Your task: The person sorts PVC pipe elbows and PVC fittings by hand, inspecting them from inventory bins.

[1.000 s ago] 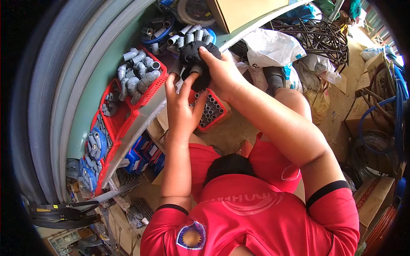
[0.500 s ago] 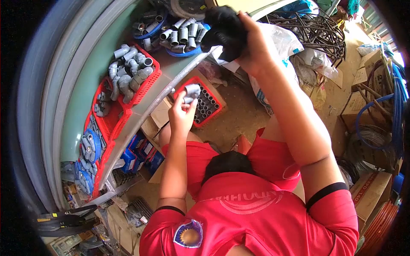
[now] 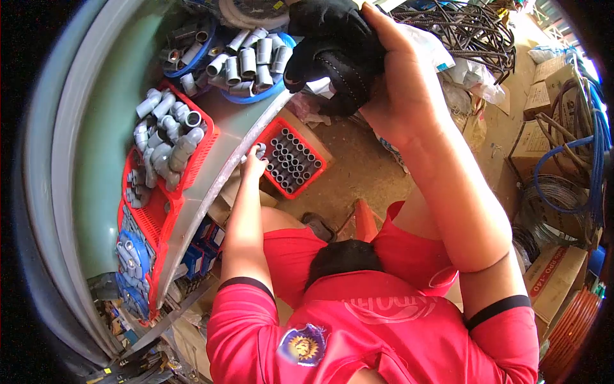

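My left hand (image 3: 254, 165) is closed round a grey pipe fitting (image 3: 261, 148), mostly hidden by the fingers, at the left edge of a red basket (image 3: 281, 190). Rows of grey pipe fittings (image 3: 291, 160) stand on end inside that basket, their round openings facing up. High in the view, close to the camera, my right hand (image 3: 403, 83) grips a bunched black cloth item with pale stitching (image 3: 342, 61). Its exact kind does not show, and some of the fingers are hidden behind it.
Left of me, a shelf (image 3: 214, 168) carries red baskets (image 3: 203, 144) and blue-rimmed containers (image 3: 256, 97) of grey fittings. Bent metal rods (image 3: 460, 38) lie at the back. Cardboard boxes (image 3: 556, 278) and coiled blue hose (image 3: 591, 137) line the right side.
My left hand has moved slightly left and down to the red basket's edge with a grey fitting. My right hand and the black cloth item have come closer to the camera.
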Action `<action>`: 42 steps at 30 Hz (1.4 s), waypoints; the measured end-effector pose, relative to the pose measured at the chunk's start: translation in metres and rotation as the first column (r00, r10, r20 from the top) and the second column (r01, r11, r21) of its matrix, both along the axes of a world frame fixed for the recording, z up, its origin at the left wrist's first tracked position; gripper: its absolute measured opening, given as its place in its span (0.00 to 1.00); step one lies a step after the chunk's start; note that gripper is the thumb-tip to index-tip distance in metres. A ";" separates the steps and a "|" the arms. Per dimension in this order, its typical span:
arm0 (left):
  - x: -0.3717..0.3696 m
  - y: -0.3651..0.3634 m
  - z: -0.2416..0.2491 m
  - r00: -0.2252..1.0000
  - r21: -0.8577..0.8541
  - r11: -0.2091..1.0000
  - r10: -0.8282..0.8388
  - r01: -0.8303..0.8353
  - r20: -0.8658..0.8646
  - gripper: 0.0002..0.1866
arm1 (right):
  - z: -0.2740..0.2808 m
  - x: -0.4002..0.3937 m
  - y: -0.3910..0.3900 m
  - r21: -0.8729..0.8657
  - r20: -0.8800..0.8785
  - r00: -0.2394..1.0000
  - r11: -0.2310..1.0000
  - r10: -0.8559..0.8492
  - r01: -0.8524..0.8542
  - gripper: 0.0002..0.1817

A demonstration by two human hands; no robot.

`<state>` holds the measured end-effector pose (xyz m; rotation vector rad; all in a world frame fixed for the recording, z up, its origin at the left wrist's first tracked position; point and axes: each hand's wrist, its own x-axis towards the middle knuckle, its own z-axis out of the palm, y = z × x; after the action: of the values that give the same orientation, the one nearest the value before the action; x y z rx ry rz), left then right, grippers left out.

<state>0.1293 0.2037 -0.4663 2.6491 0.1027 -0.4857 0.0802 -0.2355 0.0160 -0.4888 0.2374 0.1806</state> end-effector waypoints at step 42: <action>0.014 -0.068 0.010 0.995 0.138 0.989 0.061 -0.051 -0.075 0.38 | -0.030 0.006 -0.010 0.059 0.139 0.990 0.998 0.029 -0.037 0.17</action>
<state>0.1433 0.1359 -0.4565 2.7506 0.2421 -0.5836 0.0866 -0.2456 -0.0144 -0.4427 0.0881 0.1850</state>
